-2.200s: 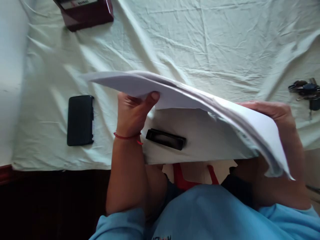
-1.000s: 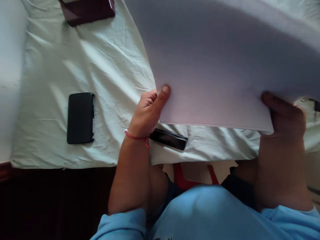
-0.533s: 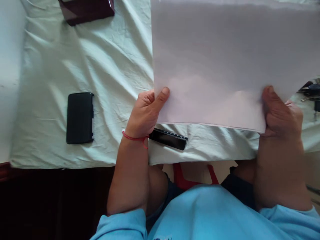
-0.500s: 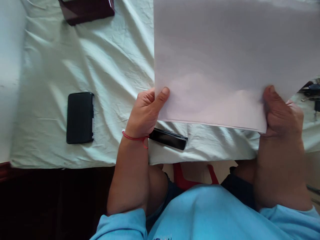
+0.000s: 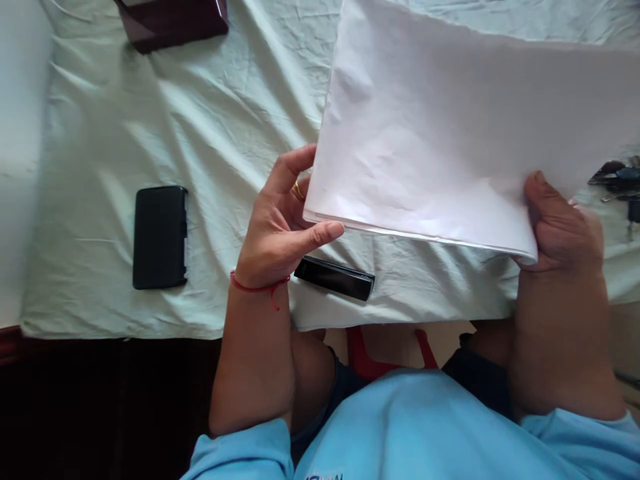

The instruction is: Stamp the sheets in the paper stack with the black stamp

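A stack of white paper sheets (image 5: 430,140) is tilted above the cloth, its lower edge facing me. My right hand (image 5: 565,223) grips the stack's lower right corner, thumb on top and fingers beneath. At the lower left corner is my left hand (image 5: 287,220), its thumb and fingers spread apart around the edge. The left thumb lies just below the paper's bottom edge, and the fingertips are by the left side, partly hidden. Just below the paper, a long black object (image 5: 335,278) resembling a stapler rests on the cloth.
A pale green cloth (image 5: 90,133) with wrinkles covers the table. To the left lies a black phone-like slab (image 5: 160,237). A dark maroon box (image 5: 175,23) stands at the back left. What looks like a bunch of keys (image 5: 620,179) lies at the right edge.
My left hand has loosened from the paper, its thumb moving off the top and its fingers spreading. The stack's far edge has come down into view, and its left side has shifted and tilted.
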`<state>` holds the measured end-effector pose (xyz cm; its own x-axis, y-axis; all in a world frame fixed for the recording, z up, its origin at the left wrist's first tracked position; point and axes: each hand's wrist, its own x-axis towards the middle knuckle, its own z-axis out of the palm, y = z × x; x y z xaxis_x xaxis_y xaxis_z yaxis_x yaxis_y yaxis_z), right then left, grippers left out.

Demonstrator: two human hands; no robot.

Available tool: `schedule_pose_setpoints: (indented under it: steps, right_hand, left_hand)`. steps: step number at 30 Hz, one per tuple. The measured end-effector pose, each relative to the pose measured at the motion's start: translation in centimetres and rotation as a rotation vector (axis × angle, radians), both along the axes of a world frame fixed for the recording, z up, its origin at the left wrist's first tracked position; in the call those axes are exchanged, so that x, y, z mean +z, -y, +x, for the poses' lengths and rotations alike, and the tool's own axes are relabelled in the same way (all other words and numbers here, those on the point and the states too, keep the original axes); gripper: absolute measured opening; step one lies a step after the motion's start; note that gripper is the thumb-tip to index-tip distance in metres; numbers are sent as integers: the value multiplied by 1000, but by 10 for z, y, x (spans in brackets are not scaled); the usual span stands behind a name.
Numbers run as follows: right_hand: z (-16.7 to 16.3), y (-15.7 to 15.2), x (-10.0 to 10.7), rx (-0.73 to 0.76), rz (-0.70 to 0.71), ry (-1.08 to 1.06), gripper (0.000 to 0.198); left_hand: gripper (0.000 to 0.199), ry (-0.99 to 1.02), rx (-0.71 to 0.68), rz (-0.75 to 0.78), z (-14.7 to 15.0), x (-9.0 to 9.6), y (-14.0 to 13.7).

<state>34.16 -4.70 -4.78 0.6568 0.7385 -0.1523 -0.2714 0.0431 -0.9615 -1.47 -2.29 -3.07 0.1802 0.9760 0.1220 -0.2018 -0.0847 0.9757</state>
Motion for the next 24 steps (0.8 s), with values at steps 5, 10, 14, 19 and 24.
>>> schedule_pose_setpoints:
  steps: [5, 10, 14, 19, 24]
  right_hand:
    - [0, 1, -2, 31, 2, 22, 51]
    - [-2, 2, -4, 53, -10, 20, 49]
    - [-3, 1, -2, 32, -34, 8, 55]
    - [-2, 0, 0, 38, -40, 26, 57]
    - [-3, 3, 3, 85, -74, 72, 55]
  left_hand:
    - [92, 1, 83, 9, 2, -2, 1]
    - [92, 33, 106, 40, 4, -7, 2]
    - [63, 55, 95, 82, 9, -8, 3]
    - [22, 65, 121, 45, 14, -6, 2]
    - [7, 50, 176, 130, 14, -13, -2]
